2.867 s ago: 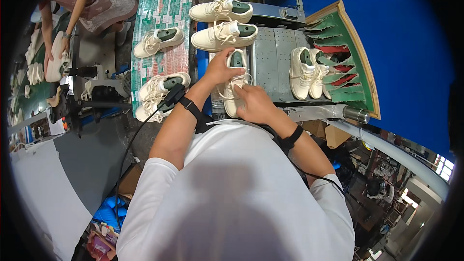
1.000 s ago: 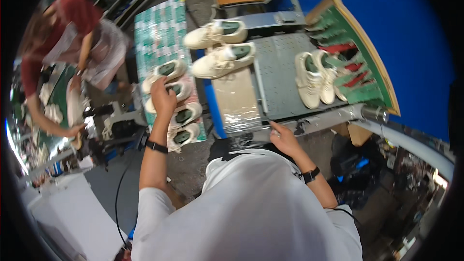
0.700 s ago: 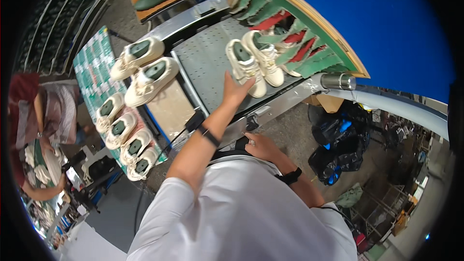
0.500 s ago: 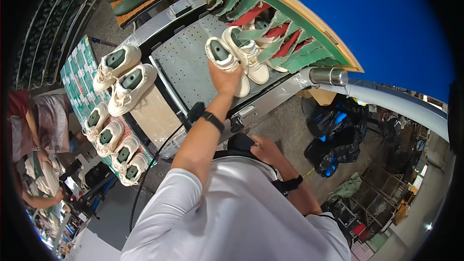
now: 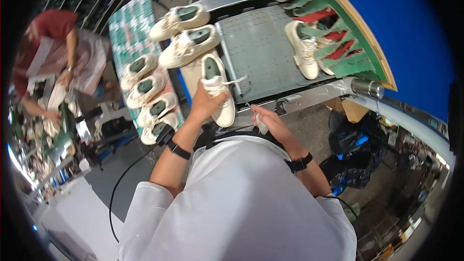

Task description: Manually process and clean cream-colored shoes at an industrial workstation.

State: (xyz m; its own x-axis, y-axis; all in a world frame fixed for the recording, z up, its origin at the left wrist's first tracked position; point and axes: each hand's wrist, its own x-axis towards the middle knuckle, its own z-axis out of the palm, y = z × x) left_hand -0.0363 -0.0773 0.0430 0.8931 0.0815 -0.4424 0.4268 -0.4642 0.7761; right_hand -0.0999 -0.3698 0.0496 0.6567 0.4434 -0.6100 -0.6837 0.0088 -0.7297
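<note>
My left hand (image 5: 205, 104) grips a cream lace-up sneaker (image 5: 224, 114) around its middle, holding it in front of my body beside the conveyor's near end. A dark green shoe last (image 5: 210, 67) fills the sneaker's opening, and a loose lace end sticks out to the right. My right hand (image 5: 273, 124) is closed at waist height, just right of the sneaker and apart from it. In its fingers is a small pale tool (image 5: 262, 124) with what looks like a thin tip; its exact kind is unclear.
Two sneakers (image 5: 189, 47) stand left of the grey perforated conveyor (image 5: 256, 43), with several more on a green-and-white patterned board (image 5: 126, 24). Another sneaker (image 5: 304, 50) sits by the green strip curtain (image 5: 355, 65). A co-worker (image 5: 58, 43) handles shoes at far left. Black bags (image 5: 355, 150) lie on the right.
My left hand has brought a sneaker from the conveyor leftward and closer to me. My right hand has risen slightly, and the small pale tool now shows in it. The view has shifted left.
</note>
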